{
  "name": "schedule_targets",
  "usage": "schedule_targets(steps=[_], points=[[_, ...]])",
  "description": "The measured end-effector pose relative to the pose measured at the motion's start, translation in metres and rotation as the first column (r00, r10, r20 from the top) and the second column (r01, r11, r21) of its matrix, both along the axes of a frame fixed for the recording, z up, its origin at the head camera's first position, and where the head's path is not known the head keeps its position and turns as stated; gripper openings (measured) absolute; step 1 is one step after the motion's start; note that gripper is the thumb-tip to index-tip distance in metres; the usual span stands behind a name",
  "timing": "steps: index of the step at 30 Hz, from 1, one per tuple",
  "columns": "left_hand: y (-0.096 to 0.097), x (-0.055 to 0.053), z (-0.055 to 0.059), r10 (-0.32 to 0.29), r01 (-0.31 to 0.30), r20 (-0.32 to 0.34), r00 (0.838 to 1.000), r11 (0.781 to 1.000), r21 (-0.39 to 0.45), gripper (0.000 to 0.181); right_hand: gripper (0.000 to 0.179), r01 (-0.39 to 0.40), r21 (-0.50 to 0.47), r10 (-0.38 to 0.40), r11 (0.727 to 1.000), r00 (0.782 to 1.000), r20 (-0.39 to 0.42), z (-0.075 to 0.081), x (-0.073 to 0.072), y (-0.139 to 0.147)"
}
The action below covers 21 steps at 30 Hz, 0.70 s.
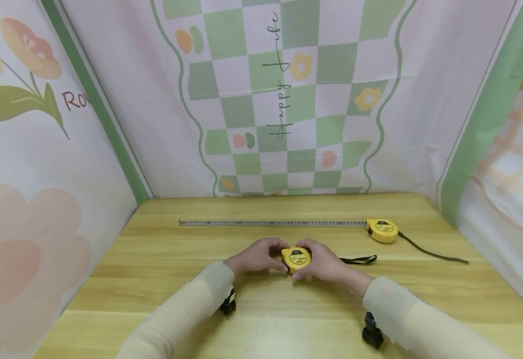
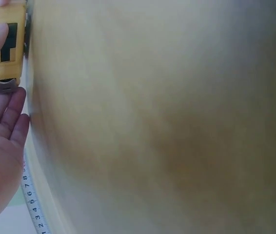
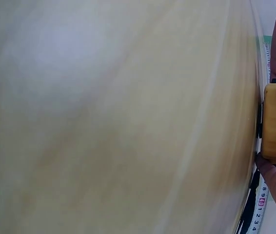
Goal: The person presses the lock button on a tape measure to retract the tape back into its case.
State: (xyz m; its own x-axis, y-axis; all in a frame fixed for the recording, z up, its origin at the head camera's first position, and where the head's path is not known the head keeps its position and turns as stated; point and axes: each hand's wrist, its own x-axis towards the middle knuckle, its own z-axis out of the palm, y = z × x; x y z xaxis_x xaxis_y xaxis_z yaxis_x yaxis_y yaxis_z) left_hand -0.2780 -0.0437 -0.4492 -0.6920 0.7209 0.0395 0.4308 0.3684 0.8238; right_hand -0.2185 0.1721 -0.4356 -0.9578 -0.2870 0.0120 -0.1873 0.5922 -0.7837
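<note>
Both hands meet at a small yellow tape measure (image 1: pixel 297 258) near the middle of the table. My right hand (image 1: pixel 322 259) grips its case from the right, thumb on the near side and fingers on the far side. From the left, my left hand (image 1: pixel 261 255) holds the case at its mouth end. In the left wrist view, fingertips (image 2: pixel 17 100) lie right at the metal end hook (image 2: pixel 6 86), and a thumb rests by the black lock button (image 2: pixel 12 36). A black wrist strap (image 1: pixel 359 260) trails to the right. Its blade is not visibly drawn out.
Farther back lies a second yellow tape measure (image 1: pixel 382 230), its long blade (image 1: pixel 270 223) stretched leftward across the wooden table (image 1: pixel 153 279). Its black cord (image 1: pixel 432 254) runs toward the right edge. Patterned cloth (image 1: pixel 225 45) hangs behind and at both sides.
</note>
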Motion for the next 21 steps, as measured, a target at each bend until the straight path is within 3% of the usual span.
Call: schedule_targets(steps=[8,14,21], points=[[0.001,-0.002,0.000,0.002,-0.002,0.016,1.000,1.000,-0.004,0.053,0.086,-0.034,-0.027,0.034,0.999,0.999,0.020,-0.001,-0.002,0.006],[0.000,-0.004,0.000,0.018,-0.018,-0.012,1.000,1.000,-0.019,0.059,0.089,-0.042,-0.051,0.044,0.998,0.999,0.031,0.002,-0.004,0.009],[-0.005,-0.001,0.012,0.031,-0.031,-0.006,0.999,0.999,-0.028,0.062,0.092,-0.034,-0.087,0.041,0.996,0.996,0.076,0.011,-0.003,0.014]])
